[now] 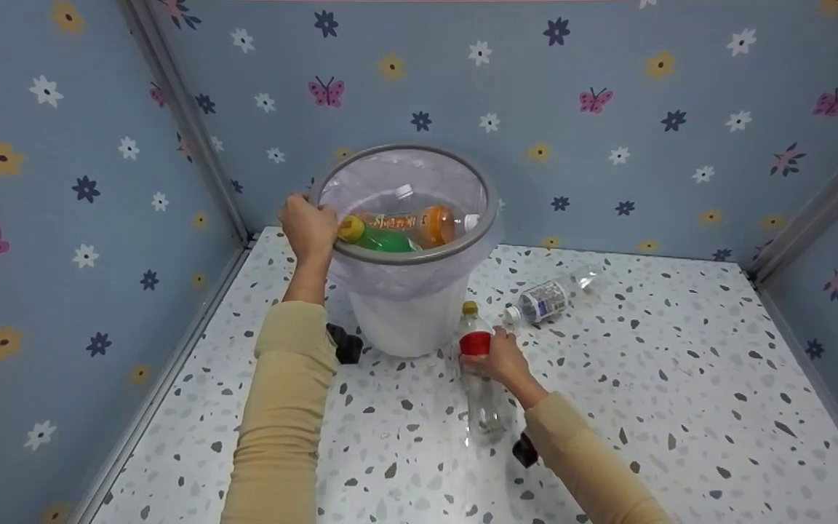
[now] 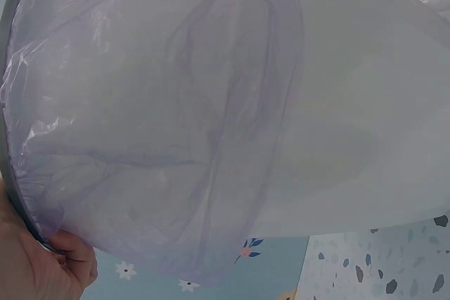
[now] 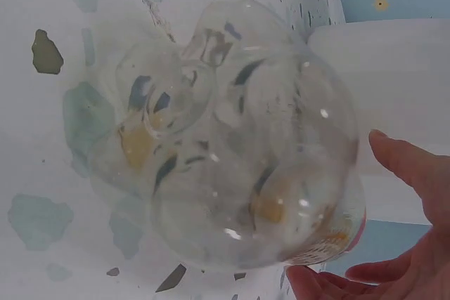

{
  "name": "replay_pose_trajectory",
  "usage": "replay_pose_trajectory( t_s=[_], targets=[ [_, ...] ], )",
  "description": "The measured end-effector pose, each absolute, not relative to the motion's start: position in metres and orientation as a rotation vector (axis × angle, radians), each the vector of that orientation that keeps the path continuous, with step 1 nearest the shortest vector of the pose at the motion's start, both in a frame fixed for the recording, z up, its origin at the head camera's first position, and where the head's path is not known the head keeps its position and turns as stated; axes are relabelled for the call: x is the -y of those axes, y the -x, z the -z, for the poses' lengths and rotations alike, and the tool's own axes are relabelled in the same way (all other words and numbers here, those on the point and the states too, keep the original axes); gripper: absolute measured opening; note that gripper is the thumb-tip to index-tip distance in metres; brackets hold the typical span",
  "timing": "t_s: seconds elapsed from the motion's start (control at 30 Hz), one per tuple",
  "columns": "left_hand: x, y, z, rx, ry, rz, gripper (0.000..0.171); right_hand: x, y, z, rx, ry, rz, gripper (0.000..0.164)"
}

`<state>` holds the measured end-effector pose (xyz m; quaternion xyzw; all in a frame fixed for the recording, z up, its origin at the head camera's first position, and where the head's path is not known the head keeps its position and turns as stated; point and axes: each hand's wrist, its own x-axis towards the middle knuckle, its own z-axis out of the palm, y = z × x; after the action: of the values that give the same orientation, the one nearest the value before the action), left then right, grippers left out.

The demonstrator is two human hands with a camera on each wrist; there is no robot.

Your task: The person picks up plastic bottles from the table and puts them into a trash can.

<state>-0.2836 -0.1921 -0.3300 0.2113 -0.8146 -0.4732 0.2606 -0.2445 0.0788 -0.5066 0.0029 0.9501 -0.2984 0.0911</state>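
My left hand [image 1: 308, 225] grips the grey rim [image 1: 488, 207] of a white bin [image 1: 412, 316] with a thin translucent liner [image 2: 140, 89]. In the left wrist view, its fingers [image 2: 74, 254] are curled over the rim. My right hand [image 1: 497, 358] curls round a clear plastic bottle [image 1: 488, 407] with a red label and yellow cap, in front of the bin. The cap points toward the back wall. In the right wrist view the bottle's clear base [image 3: 246, 145] faces the camera, with thumb and fingers at its far side.
Inside the bin lie an orange bottle [image 1: 437, 225], a green bottle [image 1: 386, 240] with a yellow cap, and other clear ones. Another clear bottle [image 1: 550, 300] lies right of the bin. Blue flowered walls [image 1: 630, 138] enclose the speckled tabletop [image 1: 681, 393] at the back and sides.
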Motion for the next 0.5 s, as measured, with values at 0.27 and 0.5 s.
replay_pose_trajectory(
  t_s=[0.27, 0.5],
  targets=[
    [0.1916, 0.2844, 0.3305, 2.204, -0.573, 1.289, 0.03, -0.079, 0.2461, 0.5132, -2.725, -0.093, 0.919, 0.069],
    [0.192, 0.2854, 0.3297, 2.22, -0.589, 1.251, 0.029, -0.0814, 0.2454, 0.516, -2.65, -0.121, 1.05, 0.063]
  ],
)
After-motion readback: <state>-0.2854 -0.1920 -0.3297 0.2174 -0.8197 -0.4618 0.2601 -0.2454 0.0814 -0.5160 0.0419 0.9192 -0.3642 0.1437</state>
